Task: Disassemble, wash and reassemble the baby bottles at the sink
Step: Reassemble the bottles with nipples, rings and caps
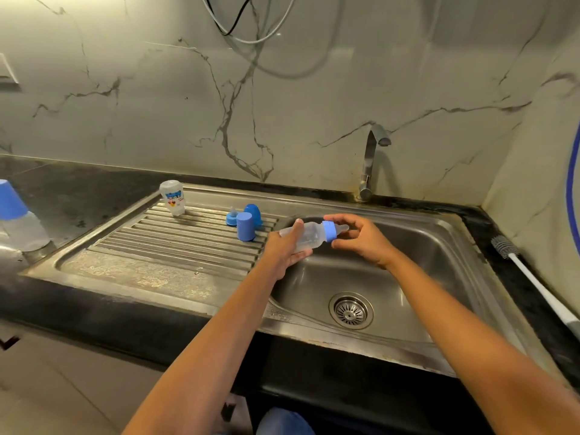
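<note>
Steel sink basin (408, 246) beneath, I hold a bottle (309, 235) sideways over its far-left corner.
My left hand (284, 249) grasps the clear body; my right hand (365, 240) curls round the blue collar (329, 231) and teat (342, 228).

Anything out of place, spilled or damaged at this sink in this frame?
Nothing looks spilled or broken, and the held bottle looks intact. Two things stand out: the printed bottle stands upside down on the drainboard and seems to lean slightly, and loose cables hang down the wall.
</note>
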{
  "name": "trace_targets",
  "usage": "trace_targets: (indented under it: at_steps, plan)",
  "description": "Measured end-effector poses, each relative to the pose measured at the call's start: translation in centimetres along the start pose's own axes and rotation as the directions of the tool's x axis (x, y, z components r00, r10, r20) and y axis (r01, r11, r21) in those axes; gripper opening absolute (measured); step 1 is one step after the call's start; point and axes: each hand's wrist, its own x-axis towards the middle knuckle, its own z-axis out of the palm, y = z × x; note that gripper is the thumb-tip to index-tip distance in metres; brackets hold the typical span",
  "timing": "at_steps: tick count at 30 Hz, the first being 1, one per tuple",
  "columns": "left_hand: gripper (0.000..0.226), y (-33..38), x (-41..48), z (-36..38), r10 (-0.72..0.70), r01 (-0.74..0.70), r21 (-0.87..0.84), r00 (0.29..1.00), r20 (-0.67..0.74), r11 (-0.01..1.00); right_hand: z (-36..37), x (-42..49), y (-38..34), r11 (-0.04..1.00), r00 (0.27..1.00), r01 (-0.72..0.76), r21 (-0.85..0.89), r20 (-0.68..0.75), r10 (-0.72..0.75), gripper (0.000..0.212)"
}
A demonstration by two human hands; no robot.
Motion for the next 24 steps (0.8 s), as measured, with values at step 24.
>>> trace_targets:
  at_steps: [24]
  plan:
    - [0.046, -0.9, -0.4, -2.1, 0.505, -0.522, 0.171, 0.853, 0.131, 0.836, 1.8, 1.3, -1.7, 0.875, 0.879, -0.472, 0.11, 0.143, 0.456, 0.062]
